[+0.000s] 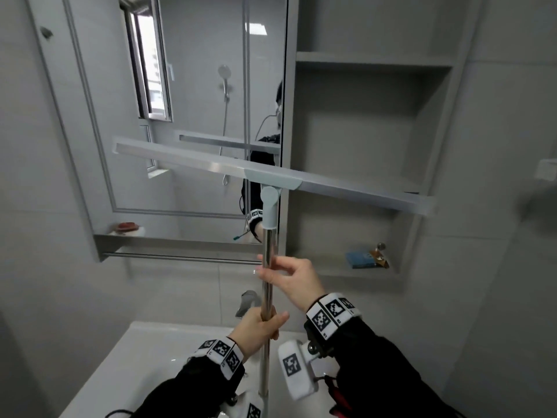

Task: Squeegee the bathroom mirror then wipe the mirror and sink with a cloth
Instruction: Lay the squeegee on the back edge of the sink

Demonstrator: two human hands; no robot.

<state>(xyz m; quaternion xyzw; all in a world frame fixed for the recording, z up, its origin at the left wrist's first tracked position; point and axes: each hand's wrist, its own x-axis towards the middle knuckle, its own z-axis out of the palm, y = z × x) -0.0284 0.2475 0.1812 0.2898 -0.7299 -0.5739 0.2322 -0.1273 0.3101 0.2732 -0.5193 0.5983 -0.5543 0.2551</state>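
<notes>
While both hands grip its steel pole, the squeegee stands raised in front of the mirror, our landmark here. We see the left hand wrapped around the pole low down, below the mirror and over the white sink, and the right hand pinching the pole higher up, just under the mirror's lower right corner. The long pale blade slants across the mirror's lower half, its left end higher, its right end running past the mirror's right edge in front of the open grey shelves. We cannot tell whether the blade touches the glass. A faucet shows below the mirror, behind the pole. Right of the mirror, on the lowest shelf, lies a small blue box. A soap dish sits at the mirror's lower left corner.
</notes>
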